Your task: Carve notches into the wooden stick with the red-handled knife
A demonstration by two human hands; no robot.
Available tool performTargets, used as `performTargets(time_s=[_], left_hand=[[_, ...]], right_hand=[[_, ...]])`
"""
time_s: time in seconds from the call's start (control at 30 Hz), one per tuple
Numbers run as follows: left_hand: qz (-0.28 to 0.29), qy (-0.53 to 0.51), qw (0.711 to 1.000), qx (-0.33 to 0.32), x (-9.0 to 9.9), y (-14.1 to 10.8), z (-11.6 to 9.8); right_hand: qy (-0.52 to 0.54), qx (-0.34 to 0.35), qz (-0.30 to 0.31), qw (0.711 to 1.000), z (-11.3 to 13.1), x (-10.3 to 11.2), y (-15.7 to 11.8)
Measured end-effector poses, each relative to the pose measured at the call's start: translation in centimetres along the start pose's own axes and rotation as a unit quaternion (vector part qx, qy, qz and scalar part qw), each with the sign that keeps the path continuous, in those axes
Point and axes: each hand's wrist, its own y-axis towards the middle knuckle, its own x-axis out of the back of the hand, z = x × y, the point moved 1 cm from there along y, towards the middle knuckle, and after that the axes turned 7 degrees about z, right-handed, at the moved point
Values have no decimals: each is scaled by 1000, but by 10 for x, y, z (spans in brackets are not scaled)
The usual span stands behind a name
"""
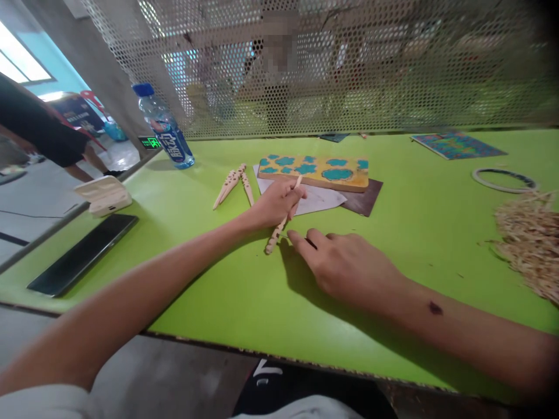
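My left hand (276,205) is closed around a slim, pale carved wooden stick (275,236), which slants with its notched, knobbly end toward me. Its thinner end sticks out above my fingers. In my right hand (347,265) is a thin tool with a dark handle (311,244), pinched between thumb and fingers. The tool's fine tip reaches the notched part of the stick; its exact kind is hidden by my fingers. Several similar carved sticks (230,185) lie to the left of my left hand. Just behind that hand is a yellow wooden block with blue patches (314,170).
White paper (321,201) and a dark brown sheet (365,199) lie under the block. A water bottle (168,131), earbud case (105,196) and phone (82,253) stand left. At right are wood shavings (528,241), a tape ring (504,180) and a colourful sheet (456,145). Perforated screen (349,75) behind.
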Motion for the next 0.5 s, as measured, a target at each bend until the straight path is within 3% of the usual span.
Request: performTargets(time_s=[0.1, 0.27, 0.5], left_hand=[[-6, 21, 999, -25, 1, -2, -6], [-5, 42, 997, -71, 2, -7, -13], [-26, 32, 995, -90, 6, -7, -12]], right_hand=[[97, -9, 34, 995, -2, 4, 4], [264, -3, 19, 964, -14, 4, 7], [55, -32, -3, 998, 7, 2, 3]])
